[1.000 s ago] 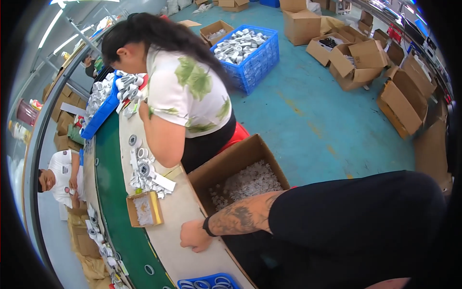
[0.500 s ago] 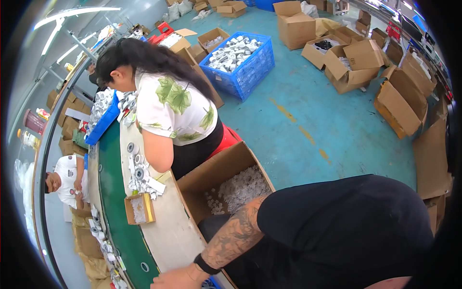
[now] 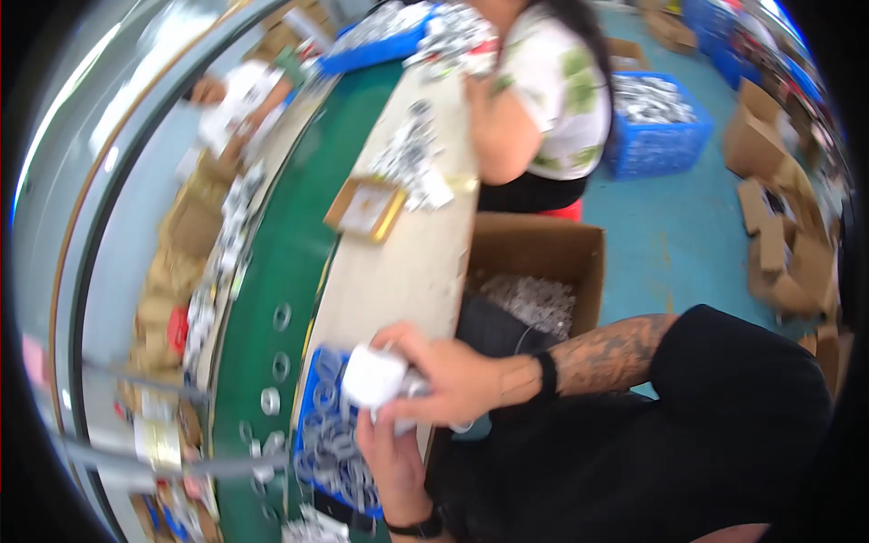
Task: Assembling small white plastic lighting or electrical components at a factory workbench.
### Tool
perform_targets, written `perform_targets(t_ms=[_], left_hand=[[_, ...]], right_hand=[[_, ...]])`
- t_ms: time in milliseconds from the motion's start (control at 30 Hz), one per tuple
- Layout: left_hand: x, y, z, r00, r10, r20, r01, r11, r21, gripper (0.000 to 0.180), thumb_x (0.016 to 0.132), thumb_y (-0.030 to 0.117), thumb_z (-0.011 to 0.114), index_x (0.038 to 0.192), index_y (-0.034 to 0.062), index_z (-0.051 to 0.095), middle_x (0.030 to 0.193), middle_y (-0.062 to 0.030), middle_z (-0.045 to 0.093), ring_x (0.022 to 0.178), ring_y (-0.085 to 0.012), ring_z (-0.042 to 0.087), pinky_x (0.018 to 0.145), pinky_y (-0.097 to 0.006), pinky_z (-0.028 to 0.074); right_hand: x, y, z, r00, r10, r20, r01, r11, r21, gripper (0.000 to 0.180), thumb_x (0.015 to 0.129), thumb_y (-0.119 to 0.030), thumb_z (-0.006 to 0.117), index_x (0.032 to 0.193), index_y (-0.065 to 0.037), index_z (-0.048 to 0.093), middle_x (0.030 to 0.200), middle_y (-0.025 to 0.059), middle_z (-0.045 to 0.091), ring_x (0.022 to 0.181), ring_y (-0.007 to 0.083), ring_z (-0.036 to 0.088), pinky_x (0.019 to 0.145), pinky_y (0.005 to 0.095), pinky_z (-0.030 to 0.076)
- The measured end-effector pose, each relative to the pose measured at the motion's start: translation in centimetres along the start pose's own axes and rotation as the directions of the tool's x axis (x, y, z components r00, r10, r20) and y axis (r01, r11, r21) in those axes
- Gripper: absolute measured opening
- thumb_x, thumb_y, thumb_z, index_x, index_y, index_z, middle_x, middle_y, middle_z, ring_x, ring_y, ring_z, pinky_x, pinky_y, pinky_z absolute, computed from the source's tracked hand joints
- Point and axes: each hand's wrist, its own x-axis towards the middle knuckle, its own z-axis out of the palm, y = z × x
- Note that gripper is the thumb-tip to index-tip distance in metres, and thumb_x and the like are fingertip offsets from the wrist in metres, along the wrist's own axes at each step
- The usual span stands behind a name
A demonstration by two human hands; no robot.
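Observation:
In front of me, over the blue bin's edge, both hands meet at a white rounded plastic piece (image 3: 374, 376). My right hand (image 3: 453, 376), on the tattooed arm, is closed around it with the thumb below and the fingers above. From below comes my left hand (image 3: 391, 457), its fingertips pinched against the underside of the piece. A greyish part shows between the hands, too blurred to name. Beneath and beside them stands a blue bin (image 3: 306, 425) with many grey rings (image 3: 339, 452) in it.
A green conveyor belt (image 3: 299, 213) carries scattered rings. On the pale tabletop (image 3: 380, 290) sit a small cardboard box (image 3: 367, 210) and white-grey parts. An open carton (image 3: 584, 262) of small clear pieces stands beside me. A co-worker (image 3: 543, 100) sits ahead; another (image 3: 244, 104) is across the belt.
My view has swung left and down. My right hand, earlier low by the table's edge, now holds the white piece; my left hand has come into view against it.

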Motion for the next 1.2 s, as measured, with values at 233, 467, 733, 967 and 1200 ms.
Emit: perform_targets(t_ms=[233,467,733,967,1200], left_hand=[[1.5,2.1,-3.5,0.981,0.18,0.068,-0.186,0.979,0.089,0.086,0.088,0.033,0.093,0.153,-0.0029,0.05,0.132,-0.0131,0.067,0.123,-0.0261,0.068,0.108,-0.04,0.054],[-0.5,2.9,-7.1,0.943,0.235,-0.235,-0.249,0.968,-0.031,0.083,0.092,0.04,0.089,0.149,-0.0056,0.05,0.138,-0.0168,0.067,0.127,-0.0285,0.068,0.111,-0.045,0.055],[-0.4,6.1,-10.1,0.928,0.346,-0.139,-0.302,0.915,0.266,0.086,0.101,0.067,0.069,0.147,-0.0046,0.055,0.131,-0.0143,0.068,0.122,-0.0229,0.068,0.103,-0.038,0.056],[-1.0,7.3,-7.6,0.826,0.548,-0.132,-0.409,0.744,0.527,0.102,0.073,0.052,0.102,0.144,0.0021,0.049,0.123,-0.0085,0.07,0.114,-0.0191,0.069,0.1,-0.033,0.056],[-1.2,8.8,-8.9,0.909,0.398,0.121,-0.363,0.617,0.699,0.058,0.076,0.028,0.098,0.115,-0.0033,0.071,0.104,-0.0111,0.07,0.093,-0.0251,0.069,0.084,-0.038,0.054]], right_hand=[[3.0,1.0,4.9,0.89,0.456,0.029,-0.415,0.78,0.469,0.061,0.112,-0.035,0.067,0.148,-0.006,0.029,0.113,0.0159,0.072,0.105,0.0171,0.069,0.085,0.0341,0.057],[4.0,0.0,8.3,0.903,0.398,0.159,-0.429,0.838,0.338,0.06,0.113,-0.042,0.064,0.15,-0.007,0.032,0.111,0.0132,0.069,0.095,0.0146,0.067,0.078,0.0339,0.056],[9.9,-2.1,8.0,0.885,-0.411,0.221,0.46,0.843,-0.277,0.044,0.103,-0.037,0.071,0.134,-0.004,0.067,0.117,0.0192,0.069,0.096,0.0389,0.07,0.092,0.0492,0.056],[10.2,-3.1,8.6,0.79,-0.017,0.612,0.227,0.937,-0.267,0.043,0.104,-0.035,0.072,0.132,-0.003,0.067,0.112,0.0179,0.073,0.103,0.0368,0.071,0.091,0.0446,0.056],[9.5,-2.2,7.0,0.801,-0.124,0.586,0.28,0.942,-0.183,0.046,0.104,-0.032,0.072,0.138,-0.001,0.065,0.12,0.0194,0.071,0.103,0.0361,0.071,0.091,0.0424,0.057]])
